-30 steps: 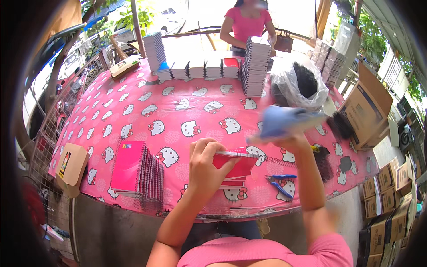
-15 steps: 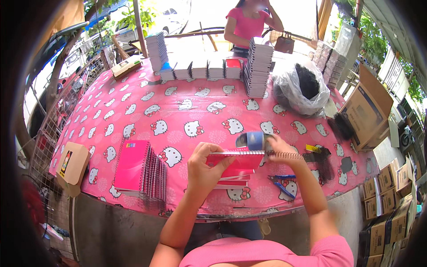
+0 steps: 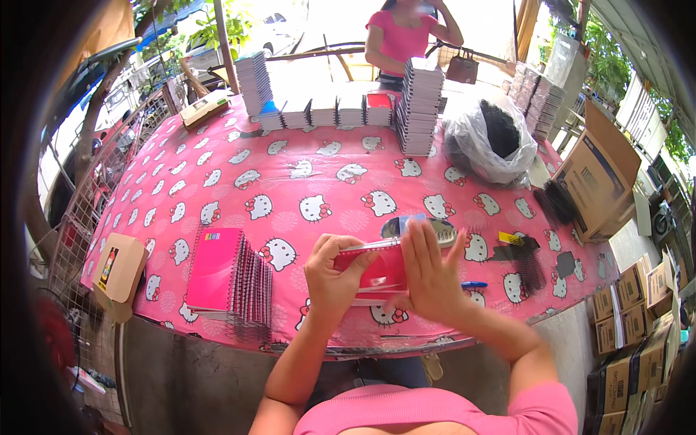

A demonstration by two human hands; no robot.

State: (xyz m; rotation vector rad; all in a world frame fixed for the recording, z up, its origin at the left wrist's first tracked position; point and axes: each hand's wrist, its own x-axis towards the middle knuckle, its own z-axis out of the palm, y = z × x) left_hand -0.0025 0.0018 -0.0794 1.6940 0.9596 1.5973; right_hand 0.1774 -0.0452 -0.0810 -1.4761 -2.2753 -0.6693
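Notebook: I see a red spiral-bound notebook (image 3: 378, 270) held above the table's (image 3: 290, 174) near edge.
Left hand (image 3: 330, 279): fingers curled tight around its left end.
Right hand (image 3: 430, 272): fingers spread, flat against its cover.

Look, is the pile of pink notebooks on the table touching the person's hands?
No, the stack of pink spiral notebooks lies apart, to the left of the left hand, which holds a red notebook.

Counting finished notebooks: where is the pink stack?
In the head view, the pink notebook stack lies on the table's near edge, left of the left hand.
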